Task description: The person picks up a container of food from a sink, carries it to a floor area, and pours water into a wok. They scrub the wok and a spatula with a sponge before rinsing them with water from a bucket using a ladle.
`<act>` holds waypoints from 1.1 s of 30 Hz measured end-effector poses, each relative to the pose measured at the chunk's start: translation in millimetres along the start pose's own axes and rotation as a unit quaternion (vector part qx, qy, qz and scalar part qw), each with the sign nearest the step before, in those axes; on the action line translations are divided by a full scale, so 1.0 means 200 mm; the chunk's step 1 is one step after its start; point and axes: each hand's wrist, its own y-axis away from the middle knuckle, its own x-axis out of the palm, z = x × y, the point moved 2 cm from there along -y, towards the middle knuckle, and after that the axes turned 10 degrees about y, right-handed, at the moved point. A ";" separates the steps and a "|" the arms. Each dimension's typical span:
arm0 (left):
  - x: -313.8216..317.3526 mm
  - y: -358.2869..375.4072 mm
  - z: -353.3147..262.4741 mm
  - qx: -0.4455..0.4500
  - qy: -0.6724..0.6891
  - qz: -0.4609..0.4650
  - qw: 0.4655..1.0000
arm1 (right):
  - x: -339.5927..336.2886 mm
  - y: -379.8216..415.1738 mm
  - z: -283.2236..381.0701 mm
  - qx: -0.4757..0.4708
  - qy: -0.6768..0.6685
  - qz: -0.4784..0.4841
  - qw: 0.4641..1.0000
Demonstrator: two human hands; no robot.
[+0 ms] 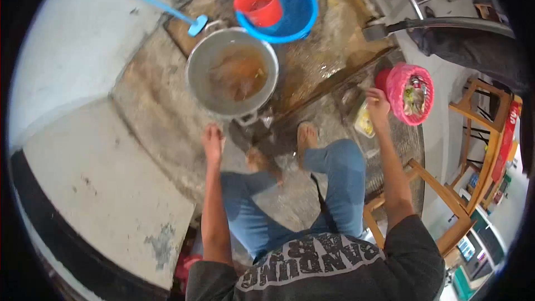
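My left hand (213,144) hangs just below a big grey metal pot (195,81), its fingers drawn together. Murky brown water (238,72) with bits of food lies in the pot. Off to the right, my right hand (378,105) is closed with curled fingers, beside a bin lined with a pink bag (397,97). I cannot tell what, if anything, either hand holds. Close by the right hand, a clear packet or tub with yellow contents (365,121) rests on the floor. Food scraps and wrappers (414,96) show in the bin.
Behind the pot stands a blue basin (304,22) of water, with a red dipper (267,8) in it. A blue long-handled tool (161,5) leans by the wall (72,39). A wooden stool (440,189) is at right. The concrete floor (150,78) is wet in places.
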 end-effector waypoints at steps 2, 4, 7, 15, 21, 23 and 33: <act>-0.02 -0.07 0.09 -0.024 0.056 -0.037 0.997 | 0.23 -0.06 0.22 -0.029 -0.054 0.000 0.998; 0.06 -0.17 0.08 -0.044 0.088 0.008 0.995 | 0.34 -0.07 0.51 -0.056 -0.057 0.081 0.994; -0.18 0.10 -0.22 -0.013 -0.020 -0.048 0.999 | 0.48 0.11 1.03 -0.107 -0.150 0.264 0.947; -0.85 1.31 -0.84 -0.140 0.060 -0.248 0.957 | 0.04 0.50 1.90 -0.180 -0.131 0.517 0.827; -1.57 1.69 -1.40 -0.002 0.128 -0.368 0.921 | 0.07 0.52 3.23 -0.433 -0.063 0.412 0.799; -1.83 1.67 -1.65 0.050 0.129 -0.379 0.915 | 0.03 0.70 3.83 -0.533 -0.046 0.328 0.779; -3.01 1.18 -3.02 0.386 -0.146 -0.566 0.713 | 0.04 1.88 5.96 -0.860 -0.178 0.110 0.464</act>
